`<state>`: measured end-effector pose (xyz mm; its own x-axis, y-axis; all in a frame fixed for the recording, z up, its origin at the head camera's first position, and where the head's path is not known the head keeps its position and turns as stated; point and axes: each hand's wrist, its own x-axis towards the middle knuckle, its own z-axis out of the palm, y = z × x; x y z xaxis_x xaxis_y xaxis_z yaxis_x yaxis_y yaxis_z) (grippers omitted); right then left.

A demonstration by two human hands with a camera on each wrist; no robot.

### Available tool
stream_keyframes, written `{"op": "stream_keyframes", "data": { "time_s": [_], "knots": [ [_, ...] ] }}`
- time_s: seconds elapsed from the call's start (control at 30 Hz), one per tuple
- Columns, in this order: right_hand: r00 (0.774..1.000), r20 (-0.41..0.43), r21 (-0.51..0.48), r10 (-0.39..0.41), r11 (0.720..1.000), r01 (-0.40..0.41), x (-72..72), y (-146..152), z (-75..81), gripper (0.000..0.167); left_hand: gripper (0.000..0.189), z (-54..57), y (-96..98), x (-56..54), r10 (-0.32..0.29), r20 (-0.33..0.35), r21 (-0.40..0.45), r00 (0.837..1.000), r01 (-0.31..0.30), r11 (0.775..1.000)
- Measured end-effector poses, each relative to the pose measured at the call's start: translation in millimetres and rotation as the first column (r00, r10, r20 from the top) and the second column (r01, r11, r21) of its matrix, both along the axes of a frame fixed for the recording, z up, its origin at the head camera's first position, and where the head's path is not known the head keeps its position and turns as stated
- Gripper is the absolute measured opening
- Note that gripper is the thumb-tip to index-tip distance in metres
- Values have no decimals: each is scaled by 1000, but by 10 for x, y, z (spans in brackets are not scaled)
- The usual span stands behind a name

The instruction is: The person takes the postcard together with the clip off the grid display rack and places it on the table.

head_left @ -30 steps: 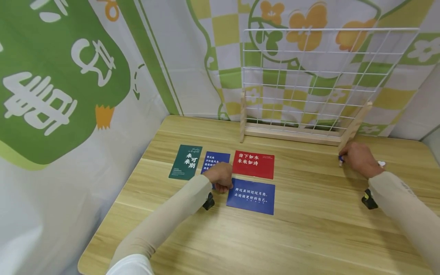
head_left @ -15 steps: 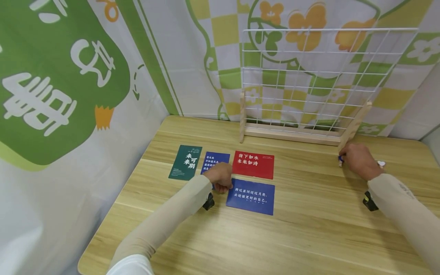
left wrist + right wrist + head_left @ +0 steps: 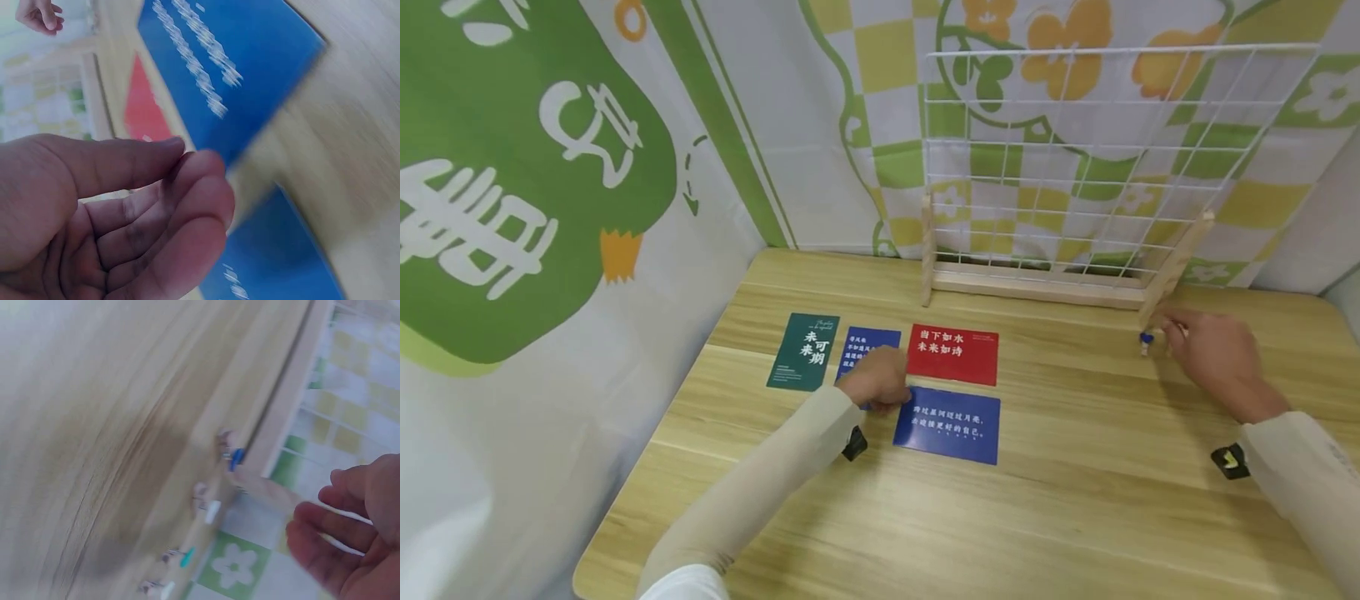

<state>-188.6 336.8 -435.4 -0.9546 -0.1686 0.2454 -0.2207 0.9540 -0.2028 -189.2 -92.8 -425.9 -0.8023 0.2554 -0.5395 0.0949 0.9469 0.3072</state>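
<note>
My left hand (image 3: 876,375) lies over a small blue card (image 3: 874,337) with white writing, hiding its lower part. In the left wrist view its fingers (image 3: 200,212) are loosely curled, the thumb tip against the index fingertip, and nothing shows in the grasp. A wider blue card (image 3: 951,425) lies just right of that hand. At the table's back right, my right hand (image 3: 1217,350) is beside a little clip with a blue heart (image 3: 1146,342). The right wrist view shows its fingers (image 3: 319,544) apart, off the blue-heart clip (image 3: 234,459).
A green card (image 3: 803,352) and a red card (image 3: 953,354) lie on the wooden table (image 3: 1075,517). Behind stands a white wire grid (image 3: 1067,150) on a wooden base (image 3: 1037,288). More heart clips, white (image 3: 212,512) and green (image 3: 187,556), line the back right edge.
My right hand has let go of the blue-heart clip and drawn back to the right, while the clip remains in place. The left hand has barely moved. The head view has shifted slightly.
</note>
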Motion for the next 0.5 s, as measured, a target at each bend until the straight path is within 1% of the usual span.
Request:
{"op": "stream_keyframes", "data": {
  "time_s": [0.07, 0.1, 0.17, 0.2, 0.23, 0.33, 0.37, 0.43, 0.5],
  "knots": [
    [999, -30, -12, -33, 999, 33, 141, -14, 62, 29, 13, 75, 66, 63, -54, -91, 8, 994, 55, 998],
    [998, -45, -20, -44, 999, 43, 212, -25, 88, 31, 20, 113, 110, 92, -83, -136, 9, 987, 85, 996],
    [996, -79, -52, -45, 998, 41, 334, -46, 113, 36, 37, 183, 209, 154, -126, -223, 8, 967, 131, 991],
    [995, -89, -56, -43, 998, 38, 391, -57, 119, 40, 43, 218, 265, 182, -146, -262, 13, 954, 155, 988],
    [995, -87, -54, -42, 998, 37, 444, -68, 125, 44, 44, 250, 318, 207, -163, -299, 23, 940, 178, 984],
    [996, -74, -48, -42, 998, 38, 583, -100, 118, 53, 30, 310, 491, 270, -202, -390, 33, 898, 233, 972],
    [997, -66, -42, -43, 998, 40, 624, -107, 110, 56, 29, 323, 552, 289, -212, -413, 30, 886, 246, 969],
    [998, -45, -30, -48, 998, 47, 698, -122, 92, 61, 40, 329, 676, 323, -235, -449, 15, 862, 271, 963],
    [998, -33, -26, -60, 998, 59, 758, -139, 70, 66, 55, 314, 800, 350, -271, -481, -13, 834, 302, 953]
  ]
}}
